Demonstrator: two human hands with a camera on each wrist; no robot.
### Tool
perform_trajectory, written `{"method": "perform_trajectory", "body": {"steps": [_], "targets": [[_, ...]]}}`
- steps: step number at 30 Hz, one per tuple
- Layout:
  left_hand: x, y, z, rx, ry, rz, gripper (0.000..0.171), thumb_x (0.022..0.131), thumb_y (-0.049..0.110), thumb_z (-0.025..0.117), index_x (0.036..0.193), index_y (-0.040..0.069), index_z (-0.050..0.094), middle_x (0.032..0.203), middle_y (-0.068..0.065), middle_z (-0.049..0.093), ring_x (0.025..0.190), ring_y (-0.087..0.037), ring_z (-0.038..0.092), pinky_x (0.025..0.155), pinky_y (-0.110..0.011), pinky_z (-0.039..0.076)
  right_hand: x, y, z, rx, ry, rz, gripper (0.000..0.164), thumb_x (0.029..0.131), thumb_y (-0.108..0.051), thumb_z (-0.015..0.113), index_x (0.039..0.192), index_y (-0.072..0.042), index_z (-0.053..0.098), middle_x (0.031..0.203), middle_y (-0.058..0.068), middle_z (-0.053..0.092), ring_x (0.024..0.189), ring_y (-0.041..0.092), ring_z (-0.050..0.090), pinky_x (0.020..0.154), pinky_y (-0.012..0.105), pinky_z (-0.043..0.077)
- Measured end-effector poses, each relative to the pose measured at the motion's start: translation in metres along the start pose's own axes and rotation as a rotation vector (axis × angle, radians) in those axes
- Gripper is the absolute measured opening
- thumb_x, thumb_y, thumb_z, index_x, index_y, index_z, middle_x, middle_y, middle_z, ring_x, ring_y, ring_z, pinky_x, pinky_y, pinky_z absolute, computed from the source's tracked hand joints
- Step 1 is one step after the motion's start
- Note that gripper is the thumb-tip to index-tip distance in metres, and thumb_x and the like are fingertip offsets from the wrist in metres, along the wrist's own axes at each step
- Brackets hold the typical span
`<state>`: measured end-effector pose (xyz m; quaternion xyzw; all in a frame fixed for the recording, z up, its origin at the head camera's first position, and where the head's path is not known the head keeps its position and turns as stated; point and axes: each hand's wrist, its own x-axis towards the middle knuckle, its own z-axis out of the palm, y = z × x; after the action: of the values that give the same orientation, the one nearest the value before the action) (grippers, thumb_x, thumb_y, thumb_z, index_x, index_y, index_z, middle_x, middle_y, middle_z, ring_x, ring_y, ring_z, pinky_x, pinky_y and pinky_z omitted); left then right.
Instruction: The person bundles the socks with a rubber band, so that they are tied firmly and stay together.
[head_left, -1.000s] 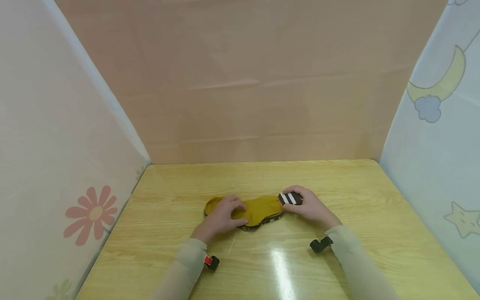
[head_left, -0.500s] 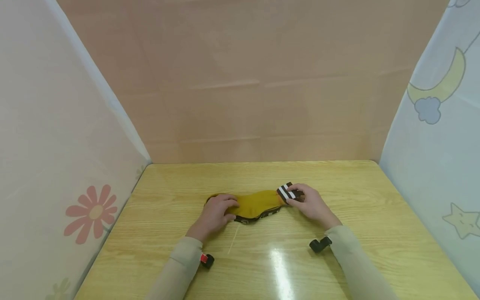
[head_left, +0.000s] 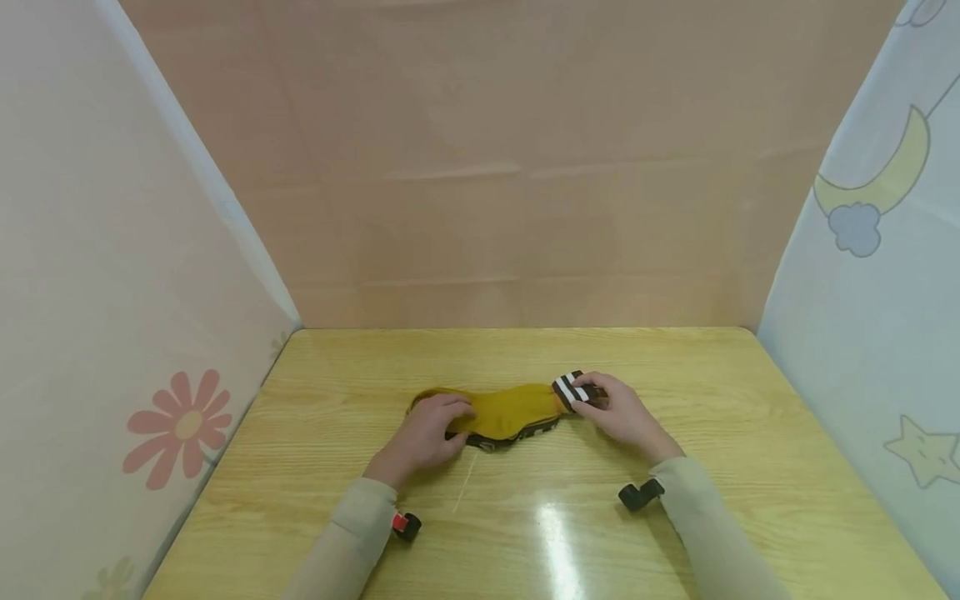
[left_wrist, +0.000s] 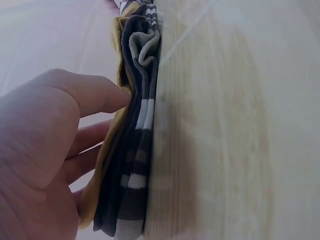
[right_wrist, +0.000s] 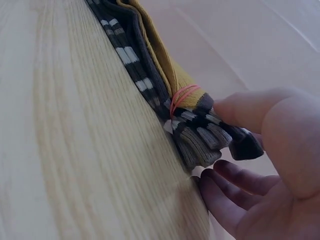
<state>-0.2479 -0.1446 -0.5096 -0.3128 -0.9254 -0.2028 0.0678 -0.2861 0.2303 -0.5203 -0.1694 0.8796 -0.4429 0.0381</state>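
Note:
A flat stack of socks (head_left: 517, 408) lies across the table, mustard yellow on top with dark, striped socks beneath. A thin red elastic band (right_wrist: 184, 95) circles the stack close to its cuffs (head_left: 570, 391). My left hand (head_left: 426, 433) rests over the toe end; in the left wrist view its thumb (left_wrist: 100, 94) touches the yellow edge and the other fingers reach past behind. At the cuff end is my right hand (head_left: 618, 408), thumb and fingers around the black-and-white striped cuffs, which bunch outward beyond the band in the right wrist view.
The wooden table (head_left: 480, 533) has a bright light reflection near its front. A plain tan backdrop (head_left: 480, 167) stands behind it, with pale printed panels at left and right. Small black cameras sit at both wrists.
My left hand has slid left toward the toe end, and the yellow sock looks smoother. My right hand has stayed at the cuffs, whose stripes have turned to a steeper slant.

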Motion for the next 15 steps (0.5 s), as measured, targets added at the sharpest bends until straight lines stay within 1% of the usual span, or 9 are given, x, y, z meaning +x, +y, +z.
{"method": "perform_trajectory", "body": {"steps": [5,7,10,13,15], "targets": [[-0.0002,-0.0001,-0.0009,-0.004,0.009,0.004,0.033,0.093,0.018,0.078,0.125,0.013,0.074,0.135,-0.005,0.069,0.128,-0.027,0.063,0.111,-0.045,0.048,0.0018,-0.0014,-0.0023,0.022,-0.012,-0.01,0.035,0.103,-0.022,0.071,0.135,-0.011,0.061,0.144,0.026,0.054,0.12,0.038,0.065,0.093,0.043,0.059],[-0.0001,0.0002,-0.0016,-0.018,0.023,0.008,0.033,0.093,0.014,0.077,0.125,0.012,0.074,0.133,-0.006,0.07,0.127,-0.028,0.063,0.11,-0.045,0.049,0.0016,-0.0022,-0.0025,0.027,-0.011,-0.014,0.036,0.103,-0.022,0.071,0.135,-0.01,0.061,0.144,0.026,0.054,0.121,0.039,0.065,0.093,0.043,0.059],[-0.0001,0.001,-0.0022,-0.064,0.047,0.002,0.032,0.094,0.01,0.075,0.125,0.009,0.073,0.13,-0.008,0.071,0.126,-0.028,0.064,0.109,-0.045,0.05,0.0001,-0.0023,-0.0033,0.027,-0.012,-0.022,0.038,0.103,-0.021,0.071,0.136,-0.008,0.059,0.144,0.027,0.054,0.122,0.04,0.063,0.095,0.043,0.058],[-0.0008,0.0011,-0.0016,-0.104,0.098,-0.014,0.028,0.096,0.009,0.073,0.124,0.009,0.072,0.129,-0.007,0.072,0.125,-0.027,0.065,0.108,-0.045,0.051,-0.0022,-0.0016,-0.0042,0.03,-0.009,-0.024,0.04,0.103,-0.021,0.07,0.138,-0.007,0.058,0.144,0.027,0.054,0.123,0.041,0.062,0.096,0.045,0.058],[-0.0019,0.0002,-0.0021,-0.127,0.155,-0.021,0.027,0.097,0.008,0.073,0.124,0.009,0.073,0.129,-0.006,0.071,0.125,-0.027,0.064,0.107,-0.045,0.051,-0.0035,-0.0007,-0.0051,0.029,-0.009,-0.027,0.044,0.104,-0.023,0.069,0.142,-0.006,0.055,0.145,0.027,0.053,0.124,0.042,0.062,0.097,0.046,0.057]]}}
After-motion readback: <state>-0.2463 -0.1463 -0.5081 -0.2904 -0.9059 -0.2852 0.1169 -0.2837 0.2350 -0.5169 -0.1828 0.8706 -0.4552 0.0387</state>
